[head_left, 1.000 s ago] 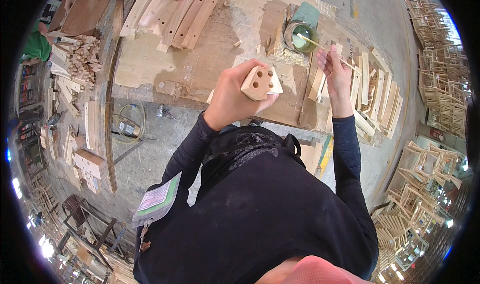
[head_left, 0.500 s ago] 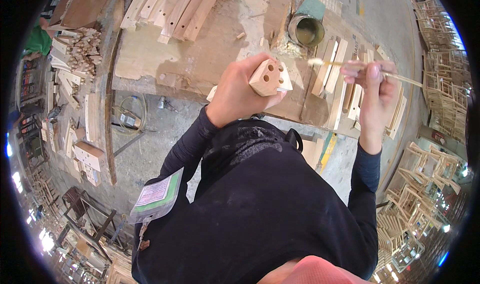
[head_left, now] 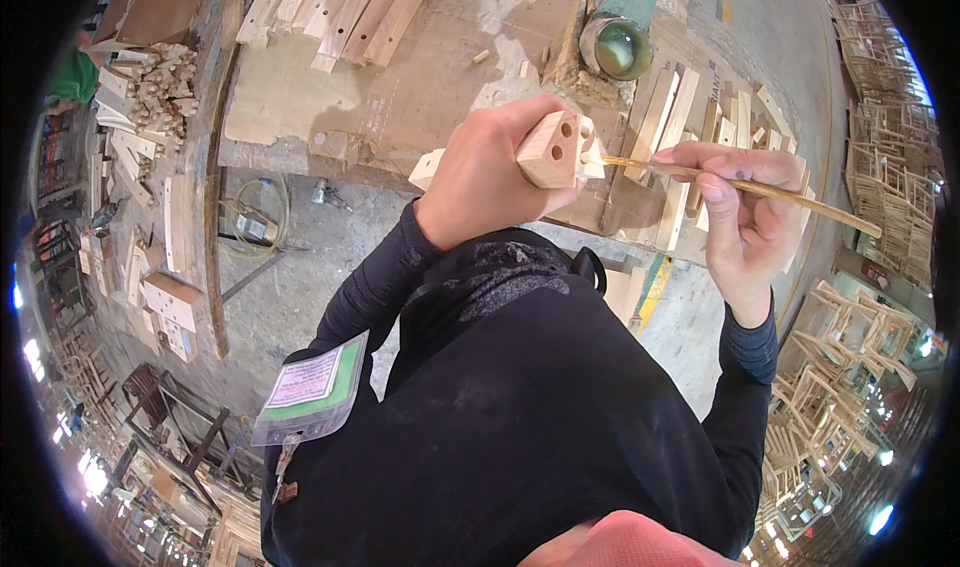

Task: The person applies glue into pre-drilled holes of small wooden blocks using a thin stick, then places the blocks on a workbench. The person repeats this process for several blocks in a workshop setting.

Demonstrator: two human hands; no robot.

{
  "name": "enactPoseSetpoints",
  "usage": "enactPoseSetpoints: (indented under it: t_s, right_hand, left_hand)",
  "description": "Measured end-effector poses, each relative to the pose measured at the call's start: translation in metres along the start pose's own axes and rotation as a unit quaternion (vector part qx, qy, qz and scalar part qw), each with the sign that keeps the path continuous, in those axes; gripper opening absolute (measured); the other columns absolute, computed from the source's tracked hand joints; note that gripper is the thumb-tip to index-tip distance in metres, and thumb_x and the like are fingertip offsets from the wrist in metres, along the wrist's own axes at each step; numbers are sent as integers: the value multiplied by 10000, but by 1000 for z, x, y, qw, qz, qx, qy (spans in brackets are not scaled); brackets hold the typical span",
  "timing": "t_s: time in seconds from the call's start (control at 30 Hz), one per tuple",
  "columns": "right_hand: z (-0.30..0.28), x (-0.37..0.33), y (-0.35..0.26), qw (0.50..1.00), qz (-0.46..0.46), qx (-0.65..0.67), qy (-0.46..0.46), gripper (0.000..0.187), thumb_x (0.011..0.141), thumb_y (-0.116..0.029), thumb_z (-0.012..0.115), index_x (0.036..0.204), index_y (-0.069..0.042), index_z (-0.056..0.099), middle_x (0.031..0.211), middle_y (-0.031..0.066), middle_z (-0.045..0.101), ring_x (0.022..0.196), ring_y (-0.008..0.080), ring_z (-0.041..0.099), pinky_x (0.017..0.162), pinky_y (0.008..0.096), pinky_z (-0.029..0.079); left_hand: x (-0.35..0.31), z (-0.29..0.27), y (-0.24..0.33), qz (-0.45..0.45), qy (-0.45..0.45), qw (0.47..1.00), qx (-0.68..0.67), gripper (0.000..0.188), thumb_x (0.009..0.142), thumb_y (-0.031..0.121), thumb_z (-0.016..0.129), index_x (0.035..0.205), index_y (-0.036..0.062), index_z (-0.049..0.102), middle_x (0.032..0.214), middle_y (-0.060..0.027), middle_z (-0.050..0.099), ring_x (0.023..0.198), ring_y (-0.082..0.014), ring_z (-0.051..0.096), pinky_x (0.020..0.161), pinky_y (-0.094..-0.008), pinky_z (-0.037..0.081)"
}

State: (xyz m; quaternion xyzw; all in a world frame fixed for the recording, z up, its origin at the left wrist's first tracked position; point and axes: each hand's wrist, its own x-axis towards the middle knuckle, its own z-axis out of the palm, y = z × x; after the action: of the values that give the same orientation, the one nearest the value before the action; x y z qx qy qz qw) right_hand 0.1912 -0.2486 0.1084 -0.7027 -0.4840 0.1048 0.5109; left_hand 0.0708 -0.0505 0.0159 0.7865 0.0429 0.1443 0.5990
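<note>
My left hand (head_left: 490, 172) grips a small wooden block (head_left: 552, 149) with round holes drilled in its end face, held up in front of my chest. My right hand (head_left: 745, 217) pinches a thin wooden stick (head_left: 790, 197) that lies almost level, its left tip touching the block beside the holes. Behind both hands runs a worn workbench (head_left: 400, 87). A round tin of greenish liquid (head_left: 617, 47) stands on the bench above the block.
Curved wooden slats (head_left: 345, 7) lie at the bench's far edge. Short flat wood pieces (head_left: 670, 117) are stacked under my right hand. Piles of small wood parts (head_left: 150, 97) sit at left, with stacked wooden frames (head_left: 880, 147) at right. A badge (head_left: 310, 387) hangs on my dark top.
My left hand has turned the block so its drilled face points right. My right hand has come from the tin toward the block, bringing the stick's tip onto it.
</note>
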Motion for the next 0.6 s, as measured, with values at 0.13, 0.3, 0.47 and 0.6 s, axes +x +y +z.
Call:
enactPoseSetpoints:
  t_s: [0.13, 0.3, 0.47, 0.6]
  right_hand:
    - [0, 0, 1, 1000, -3, -30, -2, 163, 984, -68, 652, 1038, -22, 505, 953, 166, 749, 891, 190, 731, 796, 272, 549]
    - [2, 0, 3, 999, -12, -42, 3, 164, 986, -87, 656, 1031, -26, 511, 940, 150, 754, 850, 162, 727, 762, 254, 544]
    - [5, 2, -1, 1000, -2, -17, 7, 159, 992, -90, 647, 1035, -25, 509, 931, 151, 751, 835, 168, 731, 749, 255, 548]
    - [5, 3, -5, 999, 2, -36, 7, 158, 996, -85, 640, 1038, -22, 501, 924, 165, 746, 839, 180, 735, 749, 264, 556]
  left_hand:
    - [-1, 0, 0, -3, 7, 1000, 4, 428, 726, 78, 873, 1058, 19, 609, 880, -73, 692, 802, -105, 643, 732, -275, 527]
    - [-2, 0, -1, -3, 5, 1000, -3, 435, 725, 75, 873, 1065, 14, 609, 899, -81, 703, 818, -109, 655, 745, -277, 532]
    - [-3, -1, -1, 2, 5, 1000, 4, 429, 724, 72, 869, 1063, 14, 613, 892, -80, 701, 814, -114, 653, 749, -276, 528]
    - [-3, 0, -1, 3, 2, 1000, -10, 423, 726, 74, 863, 1065, 16, 617, 881, -75, 695, 801, -117, 642, 750, -276, 522]
